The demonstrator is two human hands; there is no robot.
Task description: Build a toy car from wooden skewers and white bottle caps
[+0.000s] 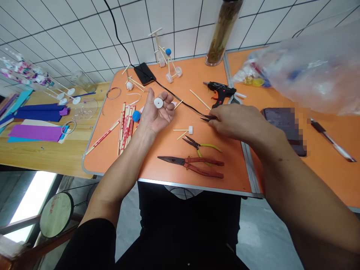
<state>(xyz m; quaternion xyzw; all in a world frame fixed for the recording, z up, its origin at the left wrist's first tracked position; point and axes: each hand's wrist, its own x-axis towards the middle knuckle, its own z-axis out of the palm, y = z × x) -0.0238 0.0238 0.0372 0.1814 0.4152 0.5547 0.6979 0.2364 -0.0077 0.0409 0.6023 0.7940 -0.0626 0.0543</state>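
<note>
My left hand point(158, 114) is turned palm up with its fingers curled, holding a small white wheel point(158, 102) with a hole in its centre. My right hand point(232, 118) is closed over a pair of scissors, whose dark pointed blades point(206, 118) stick out to the left; the rest is mostly hidden. Just beyond that hand lies a black glue gun point(221, 92) with an orange trigger. Between the hands, thin wooden sticks and a white wheel point(190, 130) lie on the orange table point(152, 165). Yellow-handled pliers point(194, 143) and red-handled long-nose pliers point(185, 161) lie nearer me.
Red-and-white wrapped stick bundles point(128, 125) and a blue ball point(136, 116) lie at left. A stick model with wheels point(168, 65) stands at the back, beside a black power bank point(144, 74). A phone point(284, 129), a pen point(333, 140) and a plastic bag point(306, 71) are at right.
</note>
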